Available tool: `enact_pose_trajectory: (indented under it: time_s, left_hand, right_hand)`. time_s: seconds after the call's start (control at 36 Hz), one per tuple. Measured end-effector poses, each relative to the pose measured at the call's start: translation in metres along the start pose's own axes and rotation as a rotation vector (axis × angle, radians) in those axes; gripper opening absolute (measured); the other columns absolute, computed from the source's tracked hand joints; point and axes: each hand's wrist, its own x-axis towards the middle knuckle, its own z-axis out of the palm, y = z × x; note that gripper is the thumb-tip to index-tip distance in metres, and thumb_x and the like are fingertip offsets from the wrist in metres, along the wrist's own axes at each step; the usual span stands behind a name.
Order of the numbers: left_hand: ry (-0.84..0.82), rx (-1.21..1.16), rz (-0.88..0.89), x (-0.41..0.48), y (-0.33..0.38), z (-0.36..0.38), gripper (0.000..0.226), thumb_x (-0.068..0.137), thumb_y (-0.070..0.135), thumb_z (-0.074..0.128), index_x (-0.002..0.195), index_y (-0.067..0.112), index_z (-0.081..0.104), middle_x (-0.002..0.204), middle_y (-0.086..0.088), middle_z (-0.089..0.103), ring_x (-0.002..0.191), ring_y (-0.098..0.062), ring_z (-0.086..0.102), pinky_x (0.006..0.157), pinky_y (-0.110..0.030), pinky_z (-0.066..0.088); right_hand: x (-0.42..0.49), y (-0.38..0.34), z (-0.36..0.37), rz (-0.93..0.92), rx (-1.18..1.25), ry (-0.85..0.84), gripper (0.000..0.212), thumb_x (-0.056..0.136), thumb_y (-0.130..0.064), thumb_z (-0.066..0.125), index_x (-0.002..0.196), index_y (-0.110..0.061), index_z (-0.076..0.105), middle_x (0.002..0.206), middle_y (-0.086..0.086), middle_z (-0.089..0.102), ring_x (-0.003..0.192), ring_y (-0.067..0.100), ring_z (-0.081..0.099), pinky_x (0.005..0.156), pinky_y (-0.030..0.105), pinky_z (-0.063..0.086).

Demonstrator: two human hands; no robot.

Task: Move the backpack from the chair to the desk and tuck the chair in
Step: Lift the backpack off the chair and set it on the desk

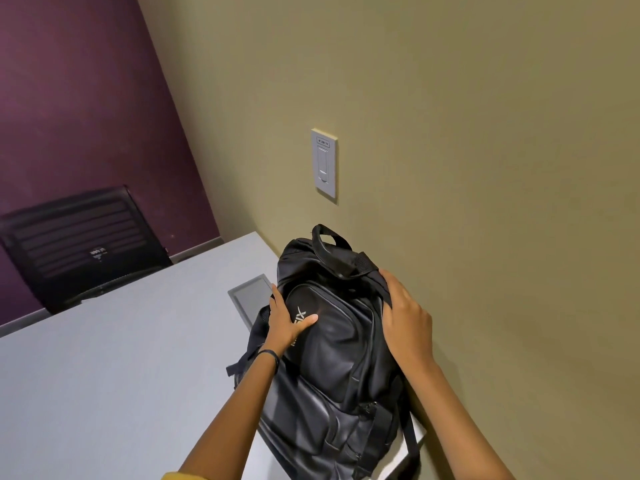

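A black backpack [332,358] lies on the grey desk [114,358], up against the beige wall, its top handle pointing away from me. My left hand [287,320] grips its left side, thumb across the front pocket. My right hand [405,320] clasps its right shoulder next to the wall. A black mesh-backed chair [79,244] stands at the far side of the desk, by the purple wall; its seat is hidden behind the desk edge.
A grey flush panel [247,296] is set into the desk, just left of the backpack. A wall plate with a switch [324,164] sits on the beige wall above the bag. The desk stretches away to the left.
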Motion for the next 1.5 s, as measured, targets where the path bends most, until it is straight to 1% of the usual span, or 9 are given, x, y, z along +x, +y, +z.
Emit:
enact_pose_trajectory:
  time_s: [0.28, 0.58, 0.89, 1.03, 1.11, 1.17, 1.28, 1.39, 1.5]
  left_hand:
    - [0.046, 0.119, -0.018, 0.0, -0.004, 0.009, 0.123, 0.072, 0.039, 0.079, 0.149, 0.014, -0.013, 0.159, -0.019, 0.0, 0.145, -0.04, 0.01, 0.117, -0.056, 0.02]
    - [-0.007, 0.179, 0.021, -0.003, -0.007, 0.0, 0.121, 0.074, 0.03, 0.079, 0.149, 0.015, -0.014, 0.16, -0.014, 0.003, 0.144, -0.036, 0.019, 0.114, -0.05, 0.026]
    - [-0.016, 0.212, -0.04, -0.022, -0.005, 0.003, 0.112, 0.083, 0.022, 0.071, 0.147, 0.021, -0.021, 0.159, -0.02, -0.01, 0.132, -0.044, 0.041, 0.111, -0.05, 0.034]
    - [-0.028, 0.268, -0.066, -0.043, -0.007, 0.01, 0.102, 0.088, 0.023, 0.065, 0.147, 0.015, -0.017, 0.158, -0.02, -0.011, 0.139, -0.041, 0.032, 0.114, -0.045, 0.03]
    - [-0.036, 0.283, -0.091, -0.057, -0.006, 0.014, 0.095, 0.091, 0.025, 0.06, 0.148, 0.013, -0.014, 0.158, -0.019, -0.012, 0.145, -0.036, 0.017, 0.117, -0.041, 0.019]
    - [-0.04, 0.273, -0.122, -0.068, -0.003, 0.015, 0.087, 0.093, 0.026, 0.057, 0.15, 0.013, -0.007, 0.159, -0.018, -0.006, 0.146, -0.033, 0.018, 0.117, -0.038, 0.018]
    - [-0.125, 0.248, -0.108, -0.099, 0.014, 0.023, 0.065, 0.095, 0.027, 0.053, 0.149, 0.012, 0.019, 0.158, -0.011, 0.023, 0.142, -0.024, 0.03, 0.114, -0.031, 0.025]
    - [-0.195, 0.221, -0.096, -0.133, 0.036, 0.047, 0.071, 0.097, 0.032, 0.049, 0.151, 0.013, 0.009, 0.16, -0.007, 0.014, 0.136, -0.026, 0.039, 0.112, -0.033, 0.029]
    - [-0.158, 0.198, -0.051, -0.165, 0.048, 0.076, 0.052, 0.101, 0.022, 0.039, 0.149, 0.016, 0.021, 0.156, -0.009, 0.029, 0.136, -0.022, 0.037, 0.11, -0.028, 0.031]
  right_hand:
    - [0.002, 0.001, 0.012, 0.031, 0.022, 0.094, 0.05, 0.087, 0.002, 0.054, 0.134, -0.014, 0.049, 0.133, 0.005, 0.059, 0.1, 0.031, 0.067, 0.07, 0.04, 0.054]
    - [0.002, 0.003, 0.019, 0.044, 0.034, 0.134, 0.05, 0.088, 0.003, 0.053, 0.134, -0.013, 0.048, 0.136, 0.004, 0.056, 0.105, 0.03, 0.065, 0.075, 0.04, 0.054]
    - [-0.001, 0.007, 0.016, 0.05, 0.095, 0.103, 0.048, 0.09, 0.003, 0.052, 0.136, -0.01, 0.046, 0.138, 0.006, 0.054, 0.112, 0.03, 0.061, 0.084, 0.042, 0.054]
    - [-0.006, 0.007, 0.012, 0.009, 0.156, 0.082, 0.05, 0.089, 0.002, 0.056, 0.136, -0.01, 0.046, 0.138, 0.007, 0.054, 0.116, 0.029, 0.059, 0.088, 0.04, 0.053]
    - [-0.012, 0.006, 0.009, -0.011, 0.19, 0.045, 0.049, 0.09, -0.002, 0.055, 0.137, -0.012, 0.044, 0.139, 0.006, 0.052, 0.119, 0.028, 0.057, 0.086, 0.04, 0.052]
    - [-0.015, 0.007, 0.006, -0.022, 0.193, 0.001, 0.049, 0.092, -0.006, 0.053, 0.139, -0.015, 0.04, 0.141, 0.004, 0.05, 0.12, 0.027, 0.055, 0.085, 0.039, 0.052]
    - [-0.021, 0.009, -0.004, -0.029, 0.223, -0.113, 0.049, 0.097, -0.017, 0.047, 0.144, -0.017, 0.032, 0.146, 0.003, 0.043, 0.127, 0.026, 0.049, 0.088, 0.038, 0.05]
    - [-0.035, 0.014, -0.015, -0.001, 0.304, -0.26, 0.055, 0.099, -0.027, 0.041, 0.148, -0.015, 0.021, 0.153, 0.007, 0.032, 0.135, 0.027, 0.038, 0.101, 0.039, 0.041]
    - [-0.06, 0.027, -0.024, 0.026, 0.362, -0.375, 0.059, 0.097, -0.026, 0.045, 0.149, -0.013, 0.018, 0.154, 0.01, 0.028, 0.139, 0.028, 0.032, 0.108, 0.042, 0.035]
